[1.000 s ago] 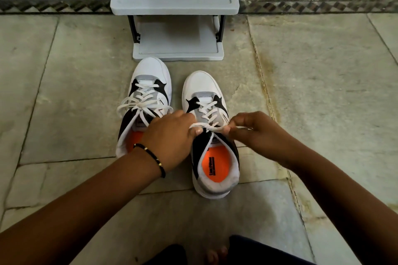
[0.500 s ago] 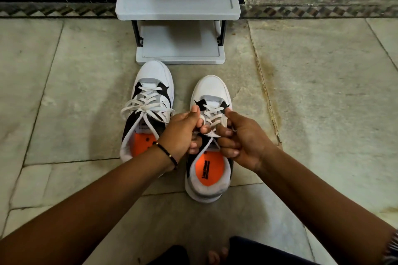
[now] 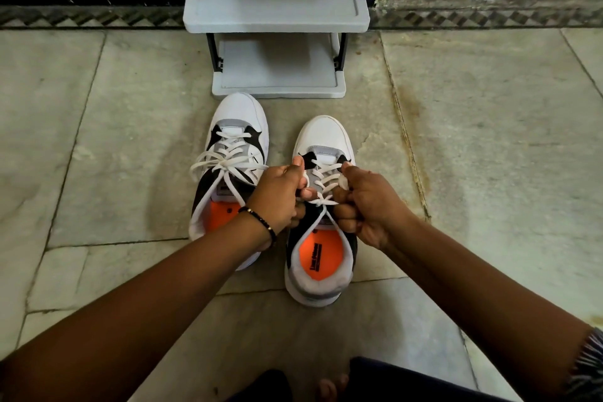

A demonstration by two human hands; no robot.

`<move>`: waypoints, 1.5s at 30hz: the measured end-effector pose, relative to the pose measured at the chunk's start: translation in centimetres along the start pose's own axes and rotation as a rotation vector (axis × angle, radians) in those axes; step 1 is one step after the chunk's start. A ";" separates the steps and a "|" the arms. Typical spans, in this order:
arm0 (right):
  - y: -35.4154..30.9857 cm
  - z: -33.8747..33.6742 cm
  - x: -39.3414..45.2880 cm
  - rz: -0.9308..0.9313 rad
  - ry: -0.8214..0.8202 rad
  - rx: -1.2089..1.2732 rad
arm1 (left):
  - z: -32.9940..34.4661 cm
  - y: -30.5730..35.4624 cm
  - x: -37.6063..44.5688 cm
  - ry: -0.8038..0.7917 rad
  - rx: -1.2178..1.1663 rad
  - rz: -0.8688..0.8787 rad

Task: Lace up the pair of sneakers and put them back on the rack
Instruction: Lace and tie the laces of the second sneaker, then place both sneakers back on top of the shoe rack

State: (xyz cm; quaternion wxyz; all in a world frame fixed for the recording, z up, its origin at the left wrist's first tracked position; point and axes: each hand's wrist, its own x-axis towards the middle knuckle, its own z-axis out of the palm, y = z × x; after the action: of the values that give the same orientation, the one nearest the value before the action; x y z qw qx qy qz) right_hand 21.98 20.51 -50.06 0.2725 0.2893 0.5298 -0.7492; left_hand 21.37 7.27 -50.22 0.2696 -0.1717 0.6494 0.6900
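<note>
Two white, black and grey sneakers with orange insoles stand side by side on the stone floor, toes toward the rack. The left sneaker (image 3: 235, 127) has its white laces tied in a bow. Over the right sneaker (image 3: 321, 266), my left hand (image 3: 280, 196) and my right hand (image 3: 367, 206) each pinch a loop of its white lace (image 3: 321, 179), one on either side of a knot at the tongue. Both hands are curled tight.
A grey shoe rack (image 3: 277, 23) with two shelves in view stands just beyond the sneakers' toes. A patterned border (image 3: 489, 17) and a raised step run along the back. My knees and toes (image 3: 329, 385) show at the bottom edge.
My hands came together over the right sneaker, then took a lace loop each and drew apart to either side of the knot. The left sneaker has stayed put.
</note>
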 end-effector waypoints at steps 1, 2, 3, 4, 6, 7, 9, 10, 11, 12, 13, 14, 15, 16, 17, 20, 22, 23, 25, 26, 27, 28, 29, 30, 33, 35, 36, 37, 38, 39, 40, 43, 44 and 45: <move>0.0 -0.5 0.1 -0.022 -0.013 0.009 | -0.4 -0.2 0.0 0.017 0.008 0.049; 0.1 -1.2 0.0 -0.053 -0.026 0.022 | -0.7 -0.5 -0.1 0.033 0.037 0.099; 0.2 -2.1 -0.2 -0.093 -0.030 0.038 | -1.1 -0.9 -0.2 0.038 0.097 0.143; 0.3 -3.1 -0.5 -0.130 -0.023 0.040 | -1.3 -1.2 -0.5 0.034 0.180 0.176; 0.6 -4.4 -1.3 -0.178 0.031 -0.034 | -1.6 -1.7 -1.2 0.032 0.310 0.223; 0.7 -4.9 -1.7 -0.195 0.079 -0.106 | -1.7 -1.7 -1.6 0.033 0.360 0.235; 0.5 -5.6 -2.3 -0.220 0.183 -0.294 | -2.4 -1.0 -2.4 0.077 0.551 0.287; 0.4 -5.8 -2.6 -0.222 0.208 -0.405 | -3.2 -0.6 -2.8 0.148 0.701 0.336; 0.1 -5.9 -3.0 -0.208 0.204 -0.529 | -4.1 -0.1 -3.3 0.254 0.845 0.400; -0.1 -5.8 -3.5 -0.174 0.172 -0.662 | -5.2 0.5 -3.6 0.388 0.973 0.448; -0.3 -5.6 -4.0 -0.129 0.124 -0.791 | -6.3 1.0 -3.9 0.521 1.090 0.457; -0.3 -5.2 -4.5 -0.085 0.070 -0.902 | -7.5 1.0 -4.0 0.620 1.190 0.405; -0.1 -4.8 -4.8 -0.054 0.023 -0.986 | -8.4 0.7 -3.9 0.673 1.253 0.307; 0.3 -4.3 -5.0 -0.040 -0.011 -1.052 | -9.1 0.4 -3.9 0.661 1.251 0.196; 0.7 -3.8 -5.0 -0.037 -0.026 -1.109 | -9.8 0.0 -3.9 0.602 1.181 0.098; 1.5 -2.9 -4.7 -0.063 -0.013 -1.136 | -9.7 -1.2 -4.1 0.412 0.867 -0.071; 1.6 -2.8 -4.2 -0.081 0.005 -1.067 | -8.9 -1.7 -4.3 0.383 0.850 -0.025; 1.6 -2.8 -3.9 -0.095 0.013 -1.053 | -8.5 -1.9 -4.3 0.377 0.842 0.008; 1.7 -2.7 -3.4 -0.137 0.020 -1.033 | -7.7 -2.4 -4.4 0.357 0.787 0.031; 1.9 -2.8 -3.2 -0.158 0.017 -1.003 | -7.6 -2.6 -4.4 0.348 0.747 0.015; 2.2 -2.9 -3.2 -0.171 0.012 -0.958 | -7.7 -2.8 -4.4 0.329 0.699 0.000; 2.6 -3.0 -3.2 -0.179 0.008 -0.906 | -7.8 -2.8 -4.4 0.304 0.645 -0.016; 3.2 -3.1 -3.2 -0.188 0.008 -0.860 | -8.0 -2.8 -4.4 0.283 0.590 -0.024; 3.8 -3.3 -3.2 -0.205 0.016 -0.831 | -8.1 -2.8 -4.5 0.277 0.540 -0.045; 4.7 -3.2 -3.0 -0.256 0.059 -0.761 | -7.8 -3.0 -4.8 0.287 0.545 -0.101; 4.3 -3.1 -2.5 -0.266 0.061 -0.728 | -7.1 -3.2 -5.3 0.288 0.602 -0.117; 3.9 -3.2 -2.3 -0.271 0.063 -0.736 | -6.7 -3.3 -5.5 0.285 0.611 -0.126; 3.5 -3.3 -2.0 -0.276 0.061 -0.746 | -6.3 -3.1 -5.7 0.272 0.620 -0.131; 3.0 -3.6 -1.7 -0.270 0.059 -0.747 | -6.1 -3.0 -5.8 0.253 0.623 -0.143; 2.6 -3.8 -1.5 -0.261 0.054 -0.740 | -6.0 -2.9 -5.8 0.225 0.617 -0.148; 2.3 -4.0 -1.3 -0.250 0.044 -0.726 | -6.1 -2.8 -5.9 0.203 0.589 -0.161; 1.8 -4.3 -1.1 -0.211 0.009 -0.651 | -6.8 -2.8 -5.7 0.189 0.319 -0.247; 1.9 -4.4 -1.1 -0.197 0.000 -0.627 | -7.2 -3.1 -5.5 0.211 0.234 -0.283; 2.1 -4.4 -1.1 -0.183 -0.010 -0.608 | -7.5 -3.5 -5.3 0.241 0.183 -0.312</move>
State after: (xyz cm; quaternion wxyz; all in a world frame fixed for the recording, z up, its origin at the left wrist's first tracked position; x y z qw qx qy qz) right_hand 24.87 24.26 -51.79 0.2806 0.1422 0.7519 -0.5794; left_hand 26.79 -0.88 -50.66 0.3078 -0.3261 0.7024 0.5528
